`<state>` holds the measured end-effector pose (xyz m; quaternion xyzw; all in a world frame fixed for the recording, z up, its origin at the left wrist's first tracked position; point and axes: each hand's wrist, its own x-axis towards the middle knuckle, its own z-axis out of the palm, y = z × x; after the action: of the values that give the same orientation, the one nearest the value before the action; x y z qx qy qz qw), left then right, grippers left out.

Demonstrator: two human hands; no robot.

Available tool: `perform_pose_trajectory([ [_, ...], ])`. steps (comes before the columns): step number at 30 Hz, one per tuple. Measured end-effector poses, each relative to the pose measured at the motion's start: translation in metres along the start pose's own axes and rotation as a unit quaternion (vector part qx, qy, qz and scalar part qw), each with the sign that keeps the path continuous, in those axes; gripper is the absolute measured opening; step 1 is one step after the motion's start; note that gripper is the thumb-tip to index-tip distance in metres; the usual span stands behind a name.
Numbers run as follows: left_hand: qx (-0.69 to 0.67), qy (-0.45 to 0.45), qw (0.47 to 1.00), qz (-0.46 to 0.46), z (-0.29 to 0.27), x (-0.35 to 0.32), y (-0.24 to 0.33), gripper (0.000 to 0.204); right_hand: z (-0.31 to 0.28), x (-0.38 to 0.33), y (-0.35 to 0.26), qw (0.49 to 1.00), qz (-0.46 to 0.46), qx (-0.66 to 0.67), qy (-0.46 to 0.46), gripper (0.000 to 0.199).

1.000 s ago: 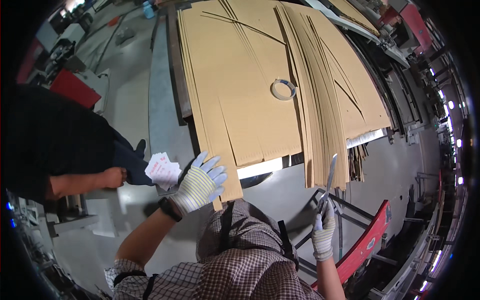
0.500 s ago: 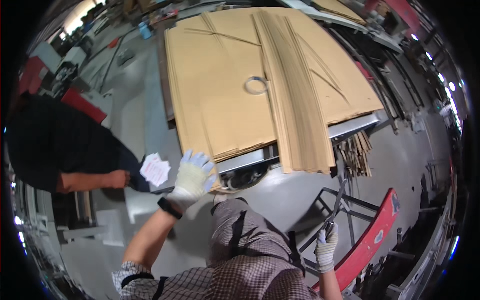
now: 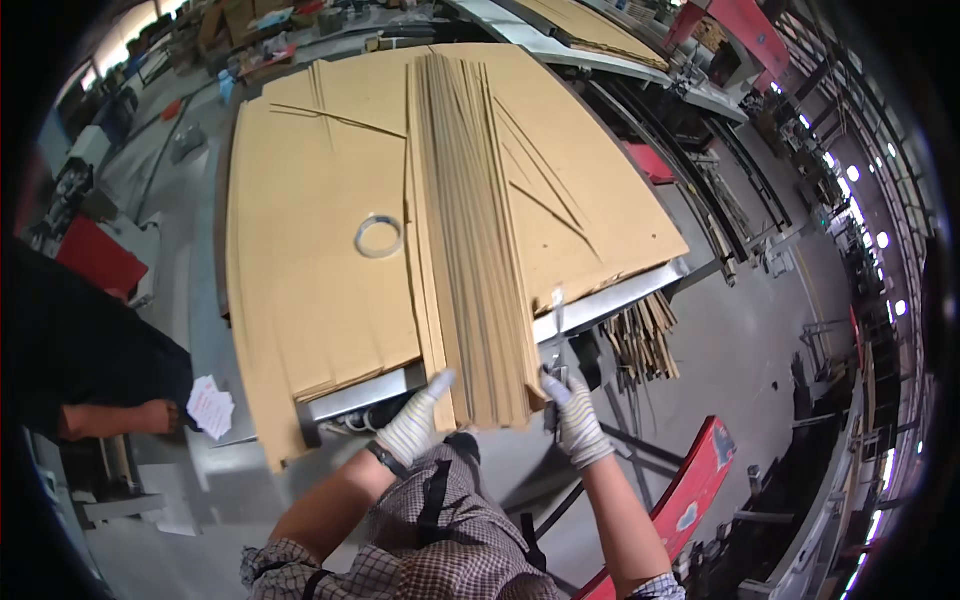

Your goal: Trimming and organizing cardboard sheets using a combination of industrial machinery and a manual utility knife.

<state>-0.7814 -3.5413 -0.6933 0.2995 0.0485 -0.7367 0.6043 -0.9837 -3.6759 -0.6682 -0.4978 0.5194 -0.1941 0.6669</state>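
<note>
A long bundle of brown cardboard strips (image 3: 478, 300) lies lengthwise on wide cardboard sheets (image 3: 325, 300), its near end overhanging the table edge. My left hand (image 3: 412, 430), in a pale glove, grips the bundle's left side near that end. The thumb lies along the edge and the other fingers are mostly hidden. At the right side of the same end, my gloved right hand (image 3: 580, 425) is closed around the dark handle of a long thin metal tool (image 3: 558, 330). The tool points away from me; its exact kind is unclear.
A tape roll (image 3: 379, 237) and loose thin strips (image 3: 340, 119) lie on the sheets. Scrap strips (image 3: 640, 340) hang at the table's right. A red beam (image 3: 690, 490) stands near my right arm. At left, another person's hand (image 3: 155, 416) is beside white paper labels (image 3: 210, 407).
My left hand has moved from the sheets' left corner to the bundle's left side. My right hand has brought the metal tool up to the bundle's right side. The view has shifted right.
</note>
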Motion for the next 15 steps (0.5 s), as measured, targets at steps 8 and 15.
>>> perform_pose_trajectory([
  [8,0.114,-0.165,0.979,0.015,0.114,0.055,-0.013,0.063,-0.066,0.001,-0.112,0.944,-0.032,-0.263,-0.196,0.075],
  [15,-0.078,-0.036,0.996,-0.018,0.149,0.172,0.042,0.067,-0.067,-0.033,-0.188,0.877,0.007,-0.472,-0.088,0.101],
])
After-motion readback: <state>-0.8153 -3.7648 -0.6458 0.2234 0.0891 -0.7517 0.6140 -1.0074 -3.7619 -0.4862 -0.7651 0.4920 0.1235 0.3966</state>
